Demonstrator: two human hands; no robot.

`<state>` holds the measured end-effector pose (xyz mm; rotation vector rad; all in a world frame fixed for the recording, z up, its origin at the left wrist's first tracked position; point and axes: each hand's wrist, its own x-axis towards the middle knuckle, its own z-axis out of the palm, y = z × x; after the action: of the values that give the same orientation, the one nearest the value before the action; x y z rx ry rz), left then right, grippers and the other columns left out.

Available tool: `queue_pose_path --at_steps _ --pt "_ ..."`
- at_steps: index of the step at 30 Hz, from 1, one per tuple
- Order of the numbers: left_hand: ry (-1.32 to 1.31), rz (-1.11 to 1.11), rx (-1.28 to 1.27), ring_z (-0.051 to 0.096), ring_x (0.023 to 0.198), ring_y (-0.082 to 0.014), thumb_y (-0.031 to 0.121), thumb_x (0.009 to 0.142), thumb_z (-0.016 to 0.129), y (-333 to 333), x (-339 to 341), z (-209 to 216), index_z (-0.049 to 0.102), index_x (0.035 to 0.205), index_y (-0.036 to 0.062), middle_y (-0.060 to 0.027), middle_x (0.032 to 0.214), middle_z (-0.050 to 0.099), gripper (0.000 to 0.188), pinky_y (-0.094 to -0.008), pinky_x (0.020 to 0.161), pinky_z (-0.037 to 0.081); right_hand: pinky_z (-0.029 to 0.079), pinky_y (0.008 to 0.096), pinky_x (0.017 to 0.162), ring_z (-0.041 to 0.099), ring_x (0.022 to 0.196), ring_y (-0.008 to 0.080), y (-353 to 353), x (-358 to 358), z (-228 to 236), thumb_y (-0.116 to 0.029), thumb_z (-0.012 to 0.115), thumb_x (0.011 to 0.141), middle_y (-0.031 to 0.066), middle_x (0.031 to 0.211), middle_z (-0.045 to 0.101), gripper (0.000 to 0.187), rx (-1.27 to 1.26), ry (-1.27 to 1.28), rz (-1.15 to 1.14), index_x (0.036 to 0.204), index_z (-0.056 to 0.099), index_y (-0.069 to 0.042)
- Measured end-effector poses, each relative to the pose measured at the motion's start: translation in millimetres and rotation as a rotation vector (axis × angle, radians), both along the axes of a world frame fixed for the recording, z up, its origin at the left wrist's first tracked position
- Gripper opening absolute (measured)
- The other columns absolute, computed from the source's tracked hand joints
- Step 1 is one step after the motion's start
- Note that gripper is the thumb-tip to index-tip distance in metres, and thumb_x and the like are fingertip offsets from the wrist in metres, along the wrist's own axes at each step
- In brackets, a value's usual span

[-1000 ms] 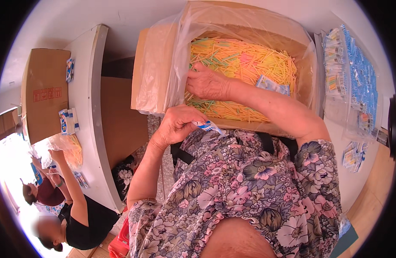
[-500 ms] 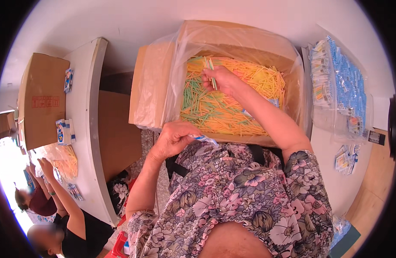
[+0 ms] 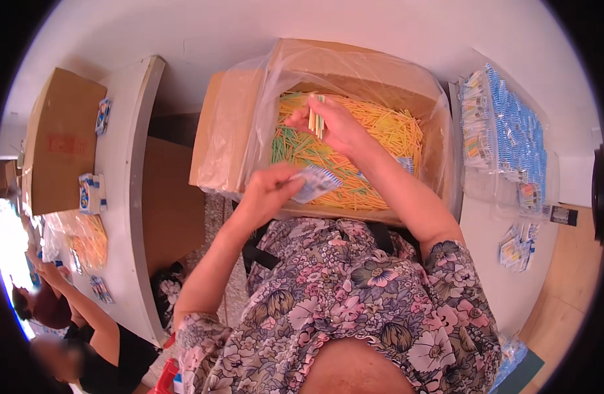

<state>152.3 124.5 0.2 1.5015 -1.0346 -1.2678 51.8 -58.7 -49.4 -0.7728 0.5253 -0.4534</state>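
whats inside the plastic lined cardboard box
The plastic-lined brown cardboard box holds a heap of thin yellow and green sticks; its bottom is covered.

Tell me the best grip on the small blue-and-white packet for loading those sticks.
Probably pinch the packet by its near left end, from the person's side, as the left hand does now. It is flat and thin and juts rightward, so that grip leaves its far end free toward the sticks in the right hand above the lined carton.
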Motion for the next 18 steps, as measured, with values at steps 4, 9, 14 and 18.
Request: queue_pose_path --at_steps 4,9,14,18 --pt "0.0 -0.02 -0.315 0.052 0.078 -0.0076 0.007 0.087 0.061 -35 -19 -7 0.065 0.089 -0.0032 -0.0017 0.083 0.06 0.011 -0.0235 0.074 0.042 0.051 0.0346 0.087 0.062 0.095 0.023 25 -31 44 -0.031 0.046 0.098 0.0169 0.108 0.061 0.029 -0.038 -0.1 0.096 0.096 0.052 -0.003" --pt "0.247 -0.208 -0.184 0.057 0.084 -0.0071 0.007 0.089 0.06 -57 -34 -18 0.068 0.097 0.0028 0.0011 0.087 0.065 0.012 -0.0249 0.08 0.046 0.049 0.0295 0.084 0.059 0.089 0.0168 36 -60 30 -0.034 0.049 0.096 0.0124 0.108 0.06 0.039 -0.152 0.009 0.023 0.116 0.048 0.0" --pt "0.507 -0.229 -0.152 0.058 0.084 -0.0069 0.009 0.089 0.061 -62 -67 -27 0.068 0.095 0.0027 0.0003 0.088 0.066 0.011 -0.0252 0.079 0.047 0.046 0.0249 0.076 0.054 0.08 0.0095 39 -101 33 -0.034 0.055 0.094 0.003 0.092 0.058 0.041 -0.119 -0.016 0.067 0.119 0.048 -0.003" --pt "0.472 -0.244 -0.172 0.058 0.082 -0.0082 0.008 0.087 0.063 -68 -79 -24 0.067 0.093 0.0016 -0.0009 0.085 0.067 0.01 -0.0255 0.077 0.047 0.042 0.0214 0.068 0.052 0.074 0.0066 29 -119 42 -0.027 0.062 0.09 -0.0015 0.083 0.054 0.023 -0.503 0.087 -0.057 0.096 0.058 -0.004"
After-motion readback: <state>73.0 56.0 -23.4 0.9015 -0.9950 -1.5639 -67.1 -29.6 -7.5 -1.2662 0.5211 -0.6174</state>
